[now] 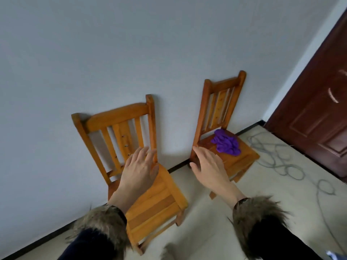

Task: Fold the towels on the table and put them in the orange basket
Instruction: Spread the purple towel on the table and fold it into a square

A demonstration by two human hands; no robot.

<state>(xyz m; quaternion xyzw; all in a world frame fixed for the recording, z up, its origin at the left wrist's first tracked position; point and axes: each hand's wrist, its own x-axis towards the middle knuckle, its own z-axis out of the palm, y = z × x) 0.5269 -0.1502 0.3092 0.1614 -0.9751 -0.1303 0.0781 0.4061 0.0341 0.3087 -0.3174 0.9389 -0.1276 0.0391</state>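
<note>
Fur-cuffed sleeves (105,222) are nearest; both hands — left hand (138,169), right hand (210,166) — are held out with fingers spread, nothing grasped. No table or orange basket is seen. Purple cloth (226,142) lies crumpled on the right chair (242,160) — likely soft, light, best pinched at an edge.

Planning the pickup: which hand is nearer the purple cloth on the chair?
Right. The right hand hovers just left of the purple cloth; the left hand is over the other chair, farther left.
</note>
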